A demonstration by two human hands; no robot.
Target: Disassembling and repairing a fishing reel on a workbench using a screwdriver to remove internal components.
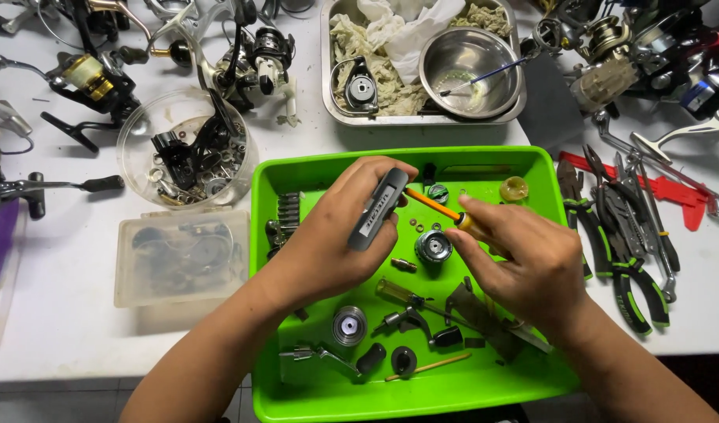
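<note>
My left hand [328, 243] grips a dark grey reel body part [377, 208] over the bright green tray [532, 168]. In my right hand [524, 262] is a small screwdriver [434, 204] with an orange shaft and yellow handle, its tip touching the top of the grey part. Below the two hands, in the tray, lie a round silver spool [433, 246], a small brass screw [404, 265], washers, a second spool [349, 325], a yellow-handled screwdriver [398, 292] and black reel handle pieces [406, 321].
Pliers and cutters [622, 227] lie right of the tray. Behind it stand a steel pan [332, 94] with rags and a steel bowl [469, 63]. At the left are a round clear tub of parts [188, 149], a clear lidded box [183, 254] and several fishing reels [89, 78].
</note>
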